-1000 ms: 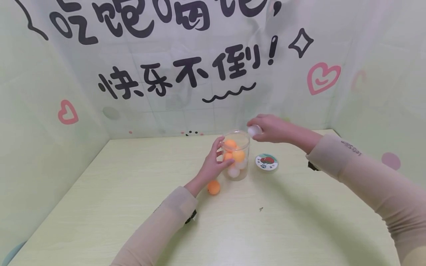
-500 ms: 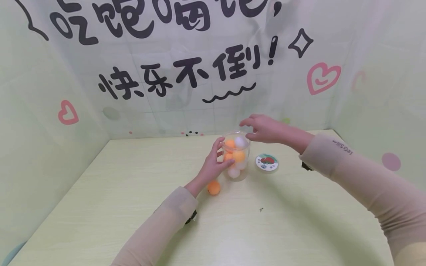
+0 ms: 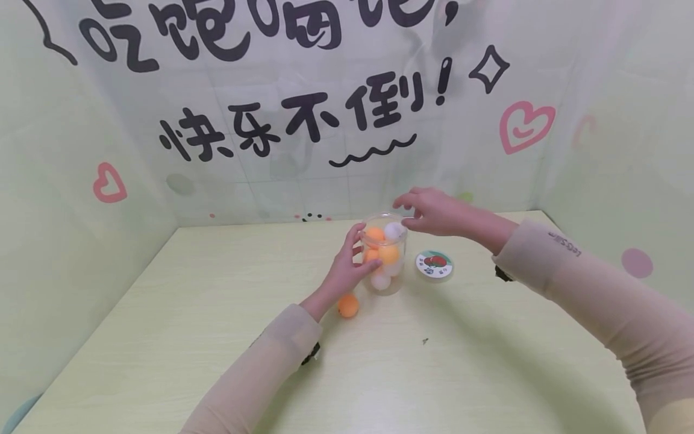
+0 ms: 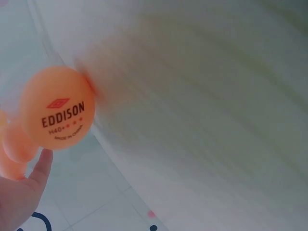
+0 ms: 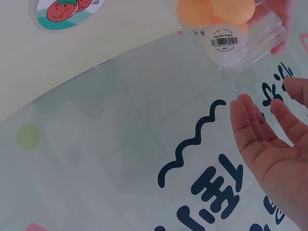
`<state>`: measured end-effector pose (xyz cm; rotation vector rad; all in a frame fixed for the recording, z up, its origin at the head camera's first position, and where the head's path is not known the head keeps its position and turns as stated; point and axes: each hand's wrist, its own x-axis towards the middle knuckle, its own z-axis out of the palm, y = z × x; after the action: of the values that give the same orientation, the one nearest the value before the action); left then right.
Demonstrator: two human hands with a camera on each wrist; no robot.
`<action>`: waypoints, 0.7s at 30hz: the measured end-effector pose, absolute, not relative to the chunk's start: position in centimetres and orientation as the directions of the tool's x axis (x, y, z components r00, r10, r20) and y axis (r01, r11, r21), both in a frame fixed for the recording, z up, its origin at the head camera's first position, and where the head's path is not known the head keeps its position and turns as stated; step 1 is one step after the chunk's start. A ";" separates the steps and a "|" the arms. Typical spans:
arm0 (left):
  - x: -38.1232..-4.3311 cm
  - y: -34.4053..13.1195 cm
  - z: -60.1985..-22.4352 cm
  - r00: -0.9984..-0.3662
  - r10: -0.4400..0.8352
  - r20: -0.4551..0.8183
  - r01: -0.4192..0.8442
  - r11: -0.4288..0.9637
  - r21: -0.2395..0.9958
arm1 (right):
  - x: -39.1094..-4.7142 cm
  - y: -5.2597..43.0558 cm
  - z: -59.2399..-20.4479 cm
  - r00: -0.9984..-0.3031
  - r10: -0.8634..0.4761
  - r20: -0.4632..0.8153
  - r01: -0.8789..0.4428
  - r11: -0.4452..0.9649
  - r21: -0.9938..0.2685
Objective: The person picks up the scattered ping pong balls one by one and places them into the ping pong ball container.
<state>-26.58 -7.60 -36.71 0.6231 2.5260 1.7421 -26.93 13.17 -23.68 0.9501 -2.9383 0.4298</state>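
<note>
A clear plastic jar (image 3: 403, 265) stands upright on the table with several orange and white ping-pong balls inside. My left hand (image 3: 347, 265) grips its left side, fingers and thumb around the wall. Near the top lies a white ball (image 3: 394, 231). Just right of the rim, my right hand (image 3: 431, 211) is empty with its fingers spread; the right wrist view shows its relaxed fingers (image 5: 250, 130) beside the jar mouth (image 5: 255, 50). A loose orange ball (image 3: 348, 305) sits close to the left wrist; its print fills part of the left wrist view (image 4: 57, 108).
To the jar's right lies a round lid (image 3: 434, 265) with a tomato picture. A small dark speck (image 3: 425, 341) is on the pale table (image 3: 217, 313). Printed cloth walls (image 3: 303, 199) rise behind and at both sides.
My right hand has moved left to the jar's rim and let go of a white ball, which now lies on top inside. The left hand keeps its grip on the jar.
</note>
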 end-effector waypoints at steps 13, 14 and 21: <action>-26.2 -7.7 -36.3 -0.916 0.339 0.212 0.317 0.290 0.903 | -26.9 13.2 -26.1 -0.831 -0.545 0.107 -0.550 0.779 -0.301; -26.2 -7.8 -36.3 -0.915 0.343 0.212 0.316 0.285 0.905 | -26.9 13.2 -26.3 -0.830 -0.546 0.115 -0.551 0.772 -0.316; -26.5 -7.7 -36.8 -0.917 0.334 0.217 0.320 0.294 0.901 | -27.4 13.2 -27.8 -0.833 -0.543 0.108 -0.524 0.711 -0.469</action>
<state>-26.52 -7.73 -36.77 0.6359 2.5170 1.7464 -27.38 13.15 -27.78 0.9171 -2.9404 0.7882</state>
